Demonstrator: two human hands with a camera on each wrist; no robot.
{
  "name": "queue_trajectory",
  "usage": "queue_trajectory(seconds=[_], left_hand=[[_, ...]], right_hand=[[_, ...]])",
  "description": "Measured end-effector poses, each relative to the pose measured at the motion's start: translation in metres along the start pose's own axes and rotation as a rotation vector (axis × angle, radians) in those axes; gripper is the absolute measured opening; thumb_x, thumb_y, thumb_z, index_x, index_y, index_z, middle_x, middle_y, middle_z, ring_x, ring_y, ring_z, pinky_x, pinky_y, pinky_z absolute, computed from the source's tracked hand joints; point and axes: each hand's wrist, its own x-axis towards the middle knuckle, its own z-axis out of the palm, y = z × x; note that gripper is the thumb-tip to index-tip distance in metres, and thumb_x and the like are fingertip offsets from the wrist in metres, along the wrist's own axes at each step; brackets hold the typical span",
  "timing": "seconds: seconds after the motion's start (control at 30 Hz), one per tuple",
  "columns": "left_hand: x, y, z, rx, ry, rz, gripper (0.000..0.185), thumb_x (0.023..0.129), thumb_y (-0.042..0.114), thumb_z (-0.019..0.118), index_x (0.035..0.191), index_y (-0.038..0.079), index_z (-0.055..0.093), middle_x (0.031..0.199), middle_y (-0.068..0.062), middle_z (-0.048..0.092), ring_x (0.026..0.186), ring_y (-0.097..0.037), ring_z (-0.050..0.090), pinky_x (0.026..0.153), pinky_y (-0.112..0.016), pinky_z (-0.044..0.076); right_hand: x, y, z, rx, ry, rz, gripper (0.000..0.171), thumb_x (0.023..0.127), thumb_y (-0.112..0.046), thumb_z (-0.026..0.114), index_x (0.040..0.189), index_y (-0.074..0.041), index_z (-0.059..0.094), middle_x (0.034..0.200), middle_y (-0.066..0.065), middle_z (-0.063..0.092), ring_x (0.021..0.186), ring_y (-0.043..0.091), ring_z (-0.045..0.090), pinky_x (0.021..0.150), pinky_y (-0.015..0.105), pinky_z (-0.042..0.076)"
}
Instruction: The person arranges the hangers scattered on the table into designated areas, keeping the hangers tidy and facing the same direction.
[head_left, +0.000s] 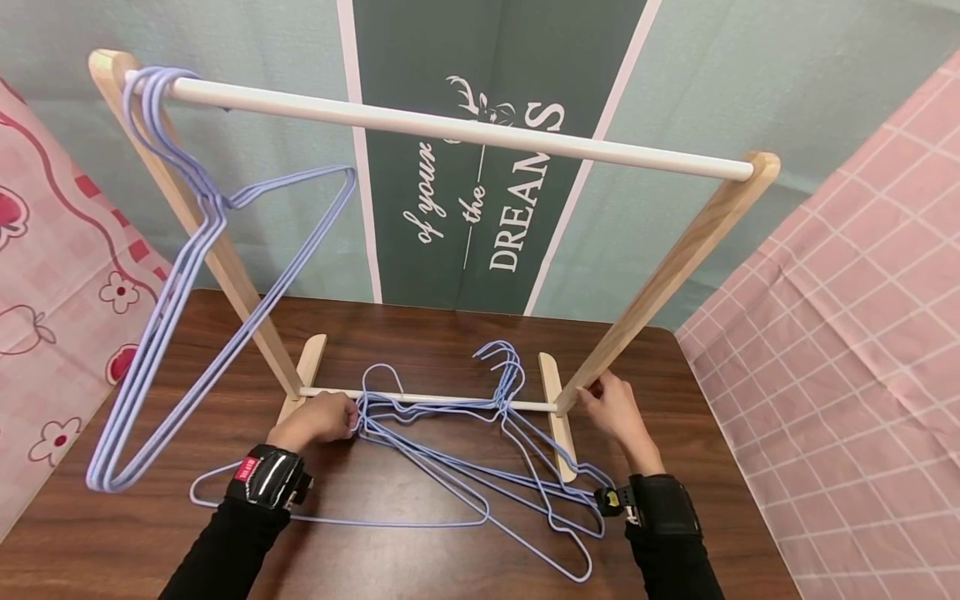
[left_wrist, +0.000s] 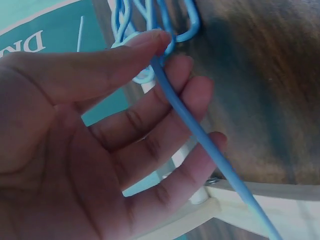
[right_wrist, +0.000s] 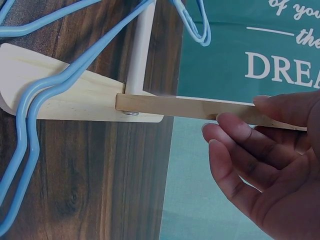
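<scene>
My left hand (head_left: 324,417) pinches a blue wire hanger (left_wrist: 200,134) between thumb and index finger, close to the tangle of hangers at the rack's lower left. Several blue hangers (head_left: 450,458) lie in a pile across the rack's lower white rod (head_left: 536,406), with some hooks pointing up near the middle. My right hand (head_left: 615,414) holds the right wooden post (right_wrist: 187,107) low down, thumb on one side and fingers on the other. More blue hangers (head_left: 167,287) hang together from the left end of the upper white rod (head_left: 450,127).
The rack stands on wooden feet (head_left: 313,358) on a dark brown table (head_left: 375,558). A green printed cloth (head_left: 427,242) hangs behind it. Pink patterned cloth (head_left: 52,333) is at the left and pink checked cloth (head_left: 862,350) at the right.
</scene>
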Motion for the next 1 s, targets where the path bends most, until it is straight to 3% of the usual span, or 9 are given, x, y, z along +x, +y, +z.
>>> queue_trajectory(seconds=[0.23, 0.53, 0.83, 1.0], left_hand=[[-0.005, 0.006, -0.007, 0.026, 0.019, 0.02, 0.019, 0.064, 0.0, 0.067, 0.058, 0.013, 0.053, 0.059, 0.002, 0.049, 0.058, -0.014, 0.044, 0.054, -0.028, 0.036], [-0.012, 0.019, -0.02, 0.102, 0.058, -0.019, 0.019, 0.066, 0.005, 0.068, 0.06, 0.015, 0.054, 0.062, -0.001, 0.052, 0.06, -0.019, 0.048, 0.053, -0.032, 0.039], [-0.019, 0.026, -0.029, 0.114, 0.104, 0.018, 0.017, 0.064, 0.003, 0.066, 0.06, 0.015, 0.054, 0.062, 0.001, 0.051, 0.061, -0.019, 0.048, 0.055, -0.034, 0.039], [-0.023, 0.028, -0.03, 0.111, 0.121, -0.001, 0.019, 0.064, 0.001, 0.065, 0.06, 0.016, 0.054, 0.061, 0.001, 0.05, 0.059, -0.017, 0.047, 0.052, -0.033, 0.038]], right_hand=[[0.0, 0.0, -0.001, -0.003, -0.011, 0.008, 0.019, 0.088, -0.001, 0.056, 0.103, 0.011, 0.053, 0.078, 0.018, 0.059, 0.062, 0.02, 0.052, 0.052, 0.031, 0.039], [0.0, -0.001, -0.001, -0.007, -0.006, 0.002, 0.019, 0.087, -0.001, 0.056, 0.103, 0.011, 0.053, 0.078, 0.018, 0.059, 0.062, 0.021, 0.053, 0.052, 0.031, 0.039], [0.001, -0.001, -0.001, 0.0, -0.007, 0.013, 0.02, 0.087, -0.001, 0.056, 0.104, 0.01, 0.053, 0.079, 0.018, 0.059, 0.063, 0.021, 0.054, 0.052, 0.031, 0.04], [0.0, -0.001, -0.001, -0.003, -0.008, 0.009, 0.02, 0.087, -0.001, 0.056, 0.104, 0.01, 0.053, 0.08, 0.018, 0.06, 0.065, 0.022, 0.055, 0.053, 0.031, 0.04]])
